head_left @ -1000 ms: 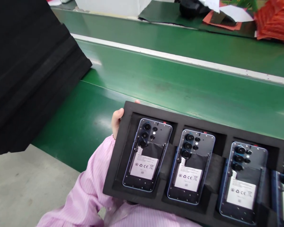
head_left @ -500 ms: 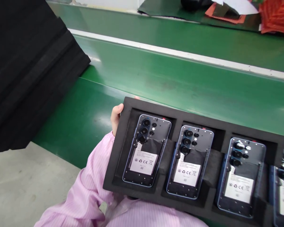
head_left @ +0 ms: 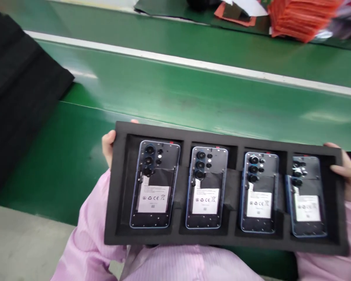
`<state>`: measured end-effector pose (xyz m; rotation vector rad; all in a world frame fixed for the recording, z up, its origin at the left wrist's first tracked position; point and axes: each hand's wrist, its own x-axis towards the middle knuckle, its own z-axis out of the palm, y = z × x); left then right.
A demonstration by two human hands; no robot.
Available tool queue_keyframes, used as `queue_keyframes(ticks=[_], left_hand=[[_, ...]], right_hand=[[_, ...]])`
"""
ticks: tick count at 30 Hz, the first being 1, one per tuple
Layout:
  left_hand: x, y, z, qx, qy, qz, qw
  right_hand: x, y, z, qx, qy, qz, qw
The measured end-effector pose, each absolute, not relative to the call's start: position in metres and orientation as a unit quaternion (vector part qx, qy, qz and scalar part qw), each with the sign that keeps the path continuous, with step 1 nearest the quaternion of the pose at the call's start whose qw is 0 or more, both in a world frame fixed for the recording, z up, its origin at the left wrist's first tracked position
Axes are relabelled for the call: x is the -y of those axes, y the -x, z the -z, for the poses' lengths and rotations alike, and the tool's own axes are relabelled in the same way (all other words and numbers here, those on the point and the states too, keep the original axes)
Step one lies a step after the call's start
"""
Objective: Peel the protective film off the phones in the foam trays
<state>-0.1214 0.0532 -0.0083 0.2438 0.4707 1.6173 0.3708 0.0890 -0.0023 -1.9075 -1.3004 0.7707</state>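
I hold a long black foam tray (head_left: pixel 219 134) level in front of me, over my lap in pink sleeves. Several phones lie face down in its pockets, backs uncovered, with camera lenses and white labels showing; the leftmost phone (head_left: pixel 153 183) sits near my left hand. My left hand (head_left: pixel 107 145) grips the tray's left end, its thumb on the edge and the fingers hidden beneath. My right hand (head_left: pixel 346 169) grips the right end, fingers curled over the rim beside the rightmost phone (head_left: pixel 307 197).
A green conveyor belt (head_left: pixel 193 93) runs across behind the tray, with a white rail (head_left: pixel 193 62) along it. A stack of black foam (head_left: pixel 14 101) stands at the left. Orange-red packets (head_left: pixel 298 17) and dark sheets lie at the far side.
The view has swung to the right, bringing the tray's right end and my right hand into sight. The tray now lies nearly level across the picture. My left hand keeps its grip.
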Motion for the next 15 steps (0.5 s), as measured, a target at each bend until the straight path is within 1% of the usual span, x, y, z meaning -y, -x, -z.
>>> queue_keyframes(ticks=[3,10,15], left_hand=[[-0.052,0.118,0.003,-0.208,-0.106,-0.715,0.659],[-0.057,0.123,-0.003,-0.266,-0.069,-0.705,0.654],[-0.057,0.118,-0.006,-0.293,-0.083,-0.700,0.647]], right_hand=[[-0.089,-0.369,0.002,0.364,0.751,-0.372,0.407],[-0.089,-0.364,0.004,0.381,0.725,-0.384,0.427],[-0.090,-0.372,0.006,0.385,0.725,-0.388,0.420]])
